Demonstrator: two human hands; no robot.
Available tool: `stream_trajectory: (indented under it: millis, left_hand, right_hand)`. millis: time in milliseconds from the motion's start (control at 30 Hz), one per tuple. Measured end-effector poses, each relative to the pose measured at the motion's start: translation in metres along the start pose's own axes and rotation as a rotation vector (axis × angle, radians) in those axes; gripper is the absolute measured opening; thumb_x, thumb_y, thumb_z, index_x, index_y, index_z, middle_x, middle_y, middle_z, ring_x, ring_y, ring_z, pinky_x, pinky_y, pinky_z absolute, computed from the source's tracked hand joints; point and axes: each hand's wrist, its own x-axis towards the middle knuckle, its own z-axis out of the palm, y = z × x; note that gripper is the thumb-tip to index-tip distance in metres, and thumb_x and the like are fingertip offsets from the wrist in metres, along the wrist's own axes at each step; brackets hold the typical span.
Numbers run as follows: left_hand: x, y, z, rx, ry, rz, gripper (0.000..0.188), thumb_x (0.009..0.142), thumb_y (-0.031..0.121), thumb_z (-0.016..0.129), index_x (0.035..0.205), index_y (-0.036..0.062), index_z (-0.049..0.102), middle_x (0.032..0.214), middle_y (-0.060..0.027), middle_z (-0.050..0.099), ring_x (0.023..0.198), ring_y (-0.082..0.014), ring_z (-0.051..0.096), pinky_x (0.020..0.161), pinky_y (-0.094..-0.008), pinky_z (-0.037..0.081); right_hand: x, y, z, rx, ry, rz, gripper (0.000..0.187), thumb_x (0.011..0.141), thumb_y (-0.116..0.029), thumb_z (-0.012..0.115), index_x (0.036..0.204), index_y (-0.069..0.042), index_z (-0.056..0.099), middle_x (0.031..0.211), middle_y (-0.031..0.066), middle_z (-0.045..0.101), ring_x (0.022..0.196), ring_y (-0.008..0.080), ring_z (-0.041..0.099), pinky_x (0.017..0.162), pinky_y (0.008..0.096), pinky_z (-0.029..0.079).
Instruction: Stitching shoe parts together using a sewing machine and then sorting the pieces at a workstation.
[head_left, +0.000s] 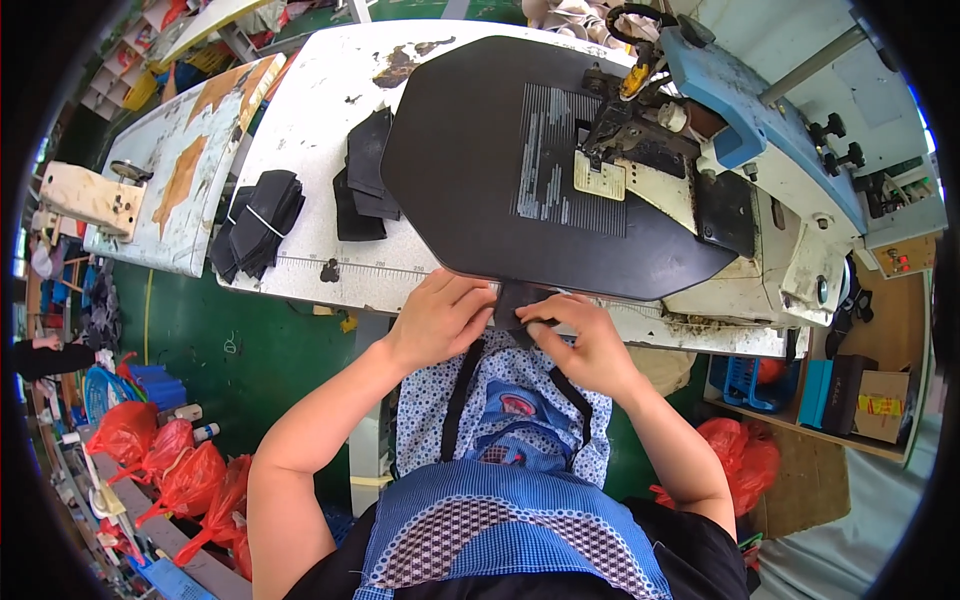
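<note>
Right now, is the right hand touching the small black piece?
Touching. The head view shows the right hand with its fingertips on the small black piece, along that piece's right side.

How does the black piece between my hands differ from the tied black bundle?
The black piece sits between your left hand and right hand, while the tied bundle lies untouched on the white table. The bundle stacks several pieces with a pale tie across; the black piece shows no tie. Both are black.
</note>
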Motion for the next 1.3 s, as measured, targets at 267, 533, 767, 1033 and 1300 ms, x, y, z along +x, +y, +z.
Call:
stream_trajectory:
  millis: [267,533,767,1033,1300]
  left_hand:
    - [-0.004,0.016,0.014,-0.059,-0.085,0.145,0.035,0.083,0.02,0.077,0.113,0.0038,0.068,0.118,-0.0095,0.065,0.116,-0.0297,0.061,0.099,-0.0412,0.052]
    - [-0.001,0.037,0.0,-0.439,-0.218,-0.026,0.043,0.093,0.023,0.072,0.133,0.0095,0.064,0.128,-0.0112,0.064,0.122,-0.0283,0.06,0.112,-0.0424,0.044]
    - [0.056,0.078,-0.09,-0.129,0.16,0.464,0.031,0.092,0.033,0.073,0.116,0.0135,0.07,0.119,-0.007,0.069,0.102,-0.0273,0.069,0.088,-0.0388,0.057]
    - [0.141,0.052,-0.114,0.054,-0.105,-0.009,0.039,0.104,0.027,0.055,0.13,0.0002,0.066,0.14,-0.0137,0.062,0.127,-0.0367,0.054,0.111,-0.0459,0.041]
    - [0.148,0.053,-0.107,0.096,-0.127,0.057,0.04,0.094,0.023,0.068,0.129,0.0037,0.067,0.138,-0.0105,0.063,0.126,-0.0353,0.054,0.11,-0.0465,0.041]
  right_hand:
    - [-0.004,-0.005,-0.007,0.072,0.163,0.206,0.017,0.097,-0.002,0.061,0.107,-0.006,0.074,0.106,0.0061,0.075,0.086,0.0116,0.061,0.081,0.0295,0.053]
    - [-0.004,-0.134,-0.057,-0.251,0.252,-0.762,0.03,0.067,-0.007,0.075,0.096,-0.004,0.069,0.117,0.0151,0.074,0.104,0.0291,0.07,0.083,0.0357,0.061]
    - [0.032,-0.092,-0.065,-0.301,0.379,-0.466,0.04,0.065,0.013,0.07,0.102,0.0,0.068,0.111,0.0122,0.075,0.104,0.0336,0.07,0.087,0.0407,0.058]
    - [0.039,-0.091,-0.061,-0.265,0.44,-0.419,0.031,0.075,0.013,0.069,0.103,0.0,0.066,0.111,0.0133,0.074,0.106,0.0359,0.069,0.088,0.0421,0.057]
    - [0.031,-0.085,-0.057,-0.398,0.45,-0.435,0.039,0.067,0.011,0.07,0.105,0.002,0.068,0.112,0.0157,0.073,0.106,0.0364,0.069,0.089,0.0425,0.058]
